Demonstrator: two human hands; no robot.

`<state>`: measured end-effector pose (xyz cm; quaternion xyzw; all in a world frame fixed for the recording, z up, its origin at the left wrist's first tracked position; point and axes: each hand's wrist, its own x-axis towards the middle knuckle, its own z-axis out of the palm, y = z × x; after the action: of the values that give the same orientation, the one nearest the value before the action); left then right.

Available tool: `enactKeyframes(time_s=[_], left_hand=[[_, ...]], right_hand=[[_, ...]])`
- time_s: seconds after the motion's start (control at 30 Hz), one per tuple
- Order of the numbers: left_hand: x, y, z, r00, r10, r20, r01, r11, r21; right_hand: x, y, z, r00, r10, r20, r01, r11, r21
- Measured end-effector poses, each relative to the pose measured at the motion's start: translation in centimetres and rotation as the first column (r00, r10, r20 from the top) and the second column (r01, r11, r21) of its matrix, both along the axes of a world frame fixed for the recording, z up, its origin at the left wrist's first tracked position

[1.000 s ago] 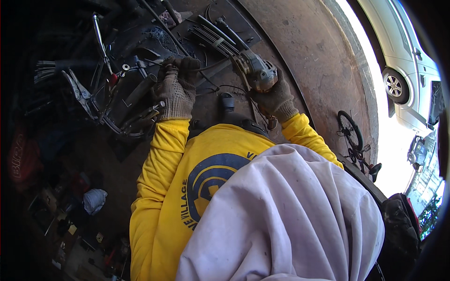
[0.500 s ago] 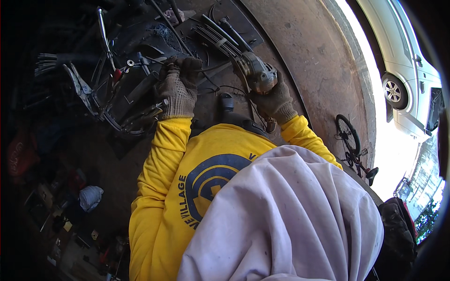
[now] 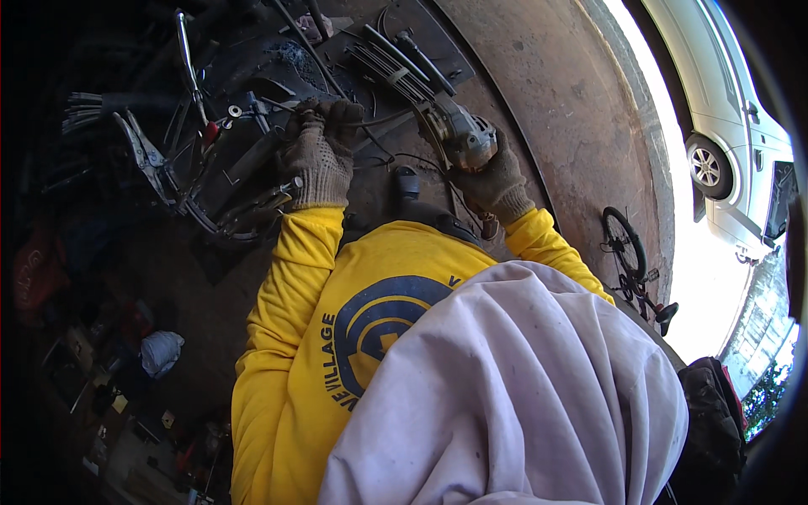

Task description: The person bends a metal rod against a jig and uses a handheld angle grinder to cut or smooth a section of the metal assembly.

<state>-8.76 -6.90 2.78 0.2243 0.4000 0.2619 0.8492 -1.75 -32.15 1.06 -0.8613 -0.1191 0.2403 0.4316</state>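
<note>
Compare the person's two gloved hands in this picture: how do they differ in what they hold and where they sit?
The left hand presses down on dark metal frame parts, while the right hand grips an angle grinder. The left hand lies fingers spread over the work; the right hand is curled round the tool's body. The left hand sits nearer the locking pliers. Both wear brownish knit gloves and yellow sleeves.

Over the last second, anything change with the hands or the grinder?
Hardly anything. The left hand slid slightly leftward in view, still pressing on the dark metal parts. The right hand keeps its grip on the angle grinder, same spot beside the metal bars. Nothing was picked up or let go. The bicycle and car are unmoved.
</note>
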Motion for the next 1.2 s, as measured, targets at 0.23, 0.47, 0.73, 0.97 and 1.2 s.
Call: enactKeyframes(time_s=[0.23,0.47,0.73,0.97,1.2], left_hand=[[-0.2,0.1,-0.8,0.999,-0.010,0.039,0.008,0.999,0.049],[-0.3,0.3,-0.8,0.997,-0.014,0.079,0.012,1.000,0.018],[-0.1,-0.1,-0.3,0.994,-0.008,0.111,0.003,0.999,0.044],[-0.1,0.1,-0.3,0.999,0.025,0.034,-0.025,1.000,0.001],[-0.4,0.4,-1.5,0.993,0.047,0.113,-0.047,0.999,0.003]], right_hand=[[-0.1,0.2,1.0,1.000,0.003,-0.004,-0.003,1.000,-0.026],[0.0,0.1,0.6,1.000,0.009,0.000,-0.009,0.999,-0.035],[-0.1,0.0,0.8,1.000,0.014,0.010,-0.014,0.999,-0.030],[-0.3,0.3,0.6,1.000,0.002,0.023,-0.001,0.999,-0.043],[-0.3,0.5,0.9,0.999,0.015,0.032,-0.013,0.998,-0.061]])
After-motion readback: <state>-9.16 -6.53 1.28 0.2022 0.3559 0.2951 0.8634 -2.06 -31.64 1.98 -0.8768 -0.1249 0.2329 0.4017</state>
